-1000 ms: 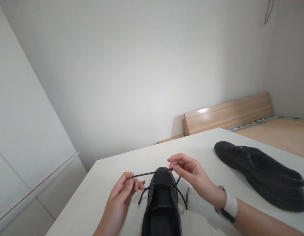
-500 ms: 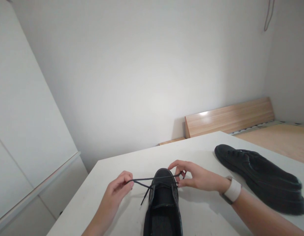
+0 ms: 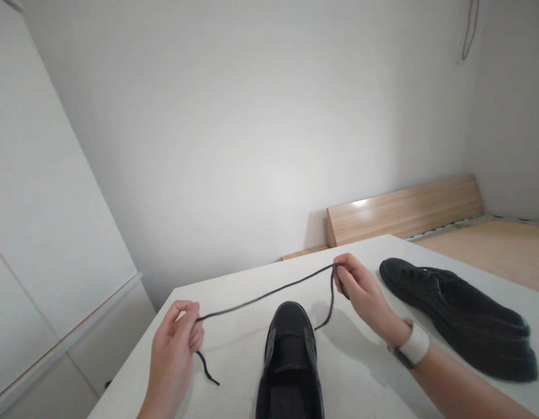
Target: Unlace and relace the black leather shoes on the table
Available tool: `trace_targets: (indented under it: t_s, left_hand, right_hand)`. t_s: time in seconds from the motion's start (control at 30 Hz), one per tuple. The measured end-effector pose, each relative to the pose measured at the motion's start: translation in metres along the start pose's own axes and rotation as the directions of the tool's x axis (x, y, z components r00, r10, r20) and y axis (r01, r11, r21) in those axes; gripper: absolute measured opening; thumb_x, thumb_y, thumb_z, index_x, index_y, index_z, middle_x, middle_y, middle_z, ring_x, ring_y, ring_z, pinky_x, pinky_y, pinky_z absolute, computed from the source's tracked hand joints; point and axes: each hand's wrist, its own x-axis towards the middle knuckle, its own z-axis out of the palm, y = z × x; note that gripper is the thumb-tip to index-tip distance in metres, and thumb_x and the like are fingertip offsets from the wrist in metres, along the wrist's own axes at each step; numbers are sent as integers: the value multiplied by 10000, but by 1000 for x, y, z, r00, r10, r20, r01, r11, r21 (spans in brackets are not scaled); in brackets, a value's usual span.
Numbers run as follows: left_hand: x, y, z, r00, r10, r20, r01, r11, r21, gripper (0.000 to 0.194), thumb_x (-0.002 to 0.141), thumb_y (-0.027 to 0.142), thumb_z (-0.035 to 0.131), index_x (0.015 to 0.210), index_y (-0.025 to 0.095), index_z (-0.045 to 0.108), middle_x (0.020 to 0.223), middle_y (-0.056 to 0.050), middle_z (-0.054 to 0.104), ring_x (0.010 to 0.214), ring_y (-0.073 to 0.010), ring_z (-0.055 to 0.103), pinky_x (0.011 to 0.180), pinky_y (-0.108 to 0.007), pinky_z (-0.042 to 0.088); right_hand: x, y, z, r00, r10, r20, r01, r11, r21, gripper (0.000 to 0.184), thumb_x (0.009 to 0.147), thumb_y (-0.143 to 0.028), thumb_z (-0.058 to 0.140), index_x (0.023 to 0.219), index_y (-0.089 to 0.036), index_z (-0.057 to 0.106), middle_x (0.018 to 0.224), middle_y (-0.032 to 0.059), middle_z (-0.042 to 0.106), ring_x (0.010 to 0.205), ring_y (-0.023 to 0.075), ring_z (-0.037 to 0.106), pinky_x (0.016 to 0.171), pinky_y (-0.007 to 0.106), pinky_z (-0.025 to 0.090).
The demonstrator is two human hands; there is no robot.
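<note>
Shoelace [image 3: 261, 297] looks thin, limp and light; I pinch it near each end, left hand [image 3: 176, 343] and right hand [image 3: 361, 291] fingers closed, above the shoe [image 3: 290, 355] at the desk's [image 3: 234, 361] near edge.

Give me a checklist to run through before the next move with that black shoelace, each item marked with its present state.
1. Left hand pinches the thin black shoelace: ok, grip closed, short end hanging below it.
2. Right hand pinches the lace: ok, grip closed, other end dangling toward the shoe.
3. Lace stretched between the hands: ok, nearly taut above the toe.
4. Lace free of the eyelets of the near black leather shoe: cannot tell, the dangling end drops beside the shoe.
5. Near shoe resting on the white table: ok, toe pointing away.
6. Second black leather shoe clear of the lace: ok, lying apart, right of the right hand.
</note>
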Motion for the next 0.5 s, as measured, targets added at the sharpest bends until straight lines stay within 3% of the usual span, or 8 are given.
trace_targets:
  t_s: [0.1,0.2,0.27,0.33,0.43,0.5]
  left_hand:
    - [-6,3,7,998,51,24,-52,998,39,380,715,465,839,919,212,643,531,123,329,433,-31,262,406,-134,222]
    - [-15,4,18,994,-14,107,16,1000,-18,403,702,476,850,928,185,688,610,68,470,514,-58,403,448,-159,327]
    - [-20,4,23,988,-77,133,90,991,-97,404,668,452,881,897,174,699,695,29,556,605,-88,495,517,-188,419]
    - [-23,4,26,981,-129,146,153,974,-168,393,656,419,898,892,174,701,762,8,608,692,-118,560,612,-226,491]
    - [-24,7,25,955,-192,226,245,940,-237,383,680,382,889,936,178,690,831,-23,666,814,-169,625,757,-293,532]
    - [-24,9,24,927,-225,300,302,922,-241,398,702,368,868,992,184,666,841,-32,675,802,-173,631,746,-297,527]
  right_hand:
    - [-4,-10,7,971,-34,-238,63,991,115,159,997,-408,431,941,-259,442,588,-101,401,462,101,340,418,205,271]
    - [-7,-32,19,962,-27,-273,82,978,192,170,992,-412,463,932,-254,449,588,-101,432,439,85,379,406,191,307]
    - [-9,-51,34,990,30,-138,4,972,237,210,965,-434,509,912,-233,477,590,-93,479,426,77,426,404,187,345]
    - [-12,-69,56,989,109,98,-131,958,257,208,943,-422,521,913,-219,487,601,-77,539,423,85,481,405,193,381]
    - [-17,-85,98,896,145,420,-257,940,224,47,902,-251,470,922,-210,476,586,-67,581,462,109,557,474,220,455]
    - [-20,-87,126,849,103,518,-194,973,125,118,852,-136,429,934,-201,485,630,-48,599,554,123,602,549,237,488]
